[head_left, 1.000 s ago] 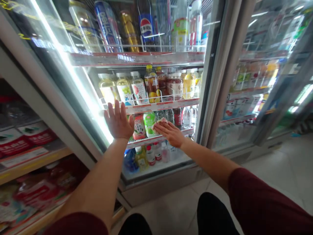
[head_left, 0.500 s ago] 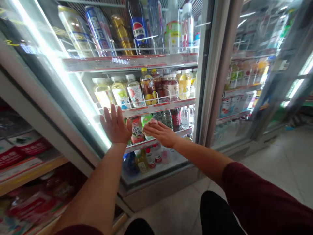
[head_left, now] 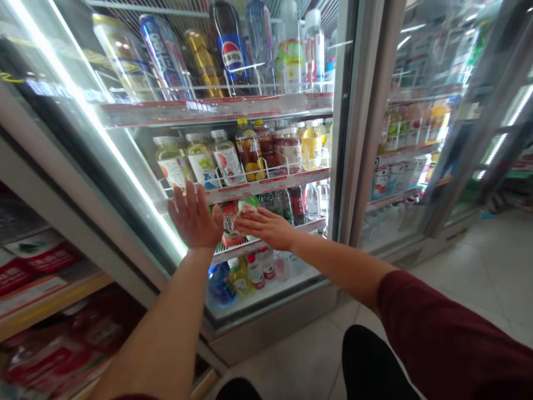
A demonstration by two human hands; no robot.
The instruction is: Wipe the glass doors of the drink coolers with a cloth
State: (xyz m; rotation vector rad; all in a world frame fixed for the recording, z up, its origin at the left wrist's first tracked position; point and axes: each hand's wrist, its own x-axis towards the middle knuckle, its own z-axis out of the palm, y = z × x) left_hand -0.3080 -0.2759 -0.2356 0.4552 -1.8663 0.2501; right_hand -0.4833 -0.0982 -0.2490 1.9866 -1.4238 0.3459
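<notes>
Spread flat with its fingers apart, my left hand (head_left: 195, 218) rests against the glass door (head_left: 291, 272) of a drinks fridge. To its right, my right hand (head_left: 268, 226) lies against the same glass, pressing a small crumpled pale cloth (head_left: 246, 211) under its fingers. Most of the cloth is hidden by those fingers. Behind the glass, near both hands, stands a red drink carton (head_left: 230, 225). A shelf edge with price labels (head_left: 266, 186) runs just above the right hand.
Inside the fridge are a cola bottle (head_left: 232, 53), several cans and juice bottles (head_left: 311, 145). A metal door frame (head_left: 366, 128) separates a second glass door on the right. Shelves with red packages (head_left: 45, 255) stand at the left, above a tiled floor (head_left: 287, 344).
My right hand has slid slightly left across the glass with the cloth, closer to my left hand. The left hand stays nearly in place. The view has shifted a little.
</notes>
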